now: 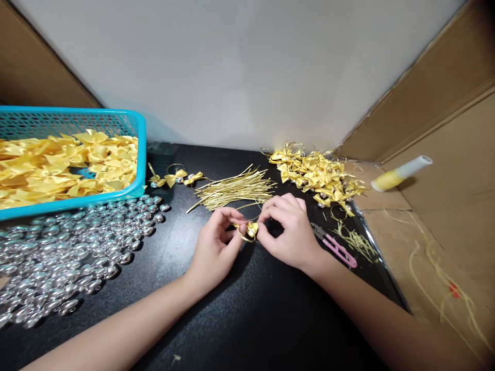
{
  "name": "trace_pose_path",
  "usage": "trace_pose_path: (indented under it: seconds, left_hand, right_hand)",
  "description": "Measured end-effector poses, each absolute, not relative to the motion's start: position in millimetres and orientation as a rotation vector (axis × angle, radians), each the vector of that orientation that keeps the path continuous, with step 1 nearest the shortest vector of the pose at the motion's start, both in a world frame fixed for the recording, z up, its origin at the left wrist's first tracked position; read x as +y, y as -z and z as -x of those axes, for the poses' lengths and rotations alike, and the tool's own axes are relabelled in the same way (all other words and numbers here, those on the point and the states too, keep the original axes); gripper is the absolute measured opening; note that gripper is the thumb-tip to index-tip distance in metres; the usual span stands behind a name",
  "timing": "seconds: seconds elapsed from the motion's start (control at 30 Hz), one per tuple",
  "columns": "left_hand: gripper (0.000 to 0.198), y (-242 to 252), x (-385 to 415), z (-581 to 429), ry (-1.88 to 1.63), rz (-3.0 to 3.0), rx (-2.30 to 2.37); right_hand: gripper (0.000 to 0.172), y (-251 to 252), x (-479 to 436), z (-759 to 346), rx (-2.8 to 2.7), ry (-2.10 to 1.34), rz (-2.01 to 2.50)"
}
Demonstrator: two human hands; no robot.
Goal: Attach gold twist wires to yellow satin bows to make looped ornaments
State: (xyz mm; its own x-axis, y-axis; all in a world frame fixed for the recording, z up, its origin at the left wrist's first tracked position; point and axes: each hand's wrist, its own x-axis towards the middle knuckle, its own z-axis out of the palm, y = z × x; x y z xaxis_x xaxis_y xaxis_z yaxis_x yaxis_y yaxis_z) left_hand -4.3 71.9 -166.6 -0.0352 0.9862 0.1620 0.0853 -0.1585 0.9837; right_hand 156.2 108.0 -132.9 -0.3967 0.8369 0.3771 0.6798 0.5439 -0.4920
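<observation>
Between my hands, over the black table, is a yellow ribbon bow point(252, 228) with a gold wire loop hanging from it. My left hand point(220, 242) pinches the bow's left side between thumb and forefinger. From the right, my right hand point(286, 226) has thumb and forefinger pressed together at the bow's other edge; a thin strand rises near these fingertips. Just beyond my hands lies a bundle of gold twist ties point(235, 188). Pink thread snips point(335, 247) rest beside my right wrist.
A blue basket point(142, 149) of yellow bows stands at left, with many silver beads point(88, 242) spread before it. Several bows with beads point(180, 178) lie behind. At right are a heap of finished-looking bows point(317, 175), wire clippings point(356, 241) and a thread cone point(402, 173).
</observation>
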Motion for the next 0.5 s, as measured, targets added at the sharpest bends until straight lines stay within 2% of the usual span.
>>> trace_pose_path:
  seconds: [0.2, 0.5]
  left_hand:
    - [0.010, 165.7, 70.7, 3.5, -1.301, -1.392, 1.215]
    - [0.010, 168.1, 69.2, 4.4, -1.271, -1.431, 1.198]
  right_hand:
    - [0.005, 135.5, 104.6, -152.9, -2.202, -0.409, 1.228]
    - [0.011, 140.5, 106.0, -152.8, -2.210, -0.394, 1.213]
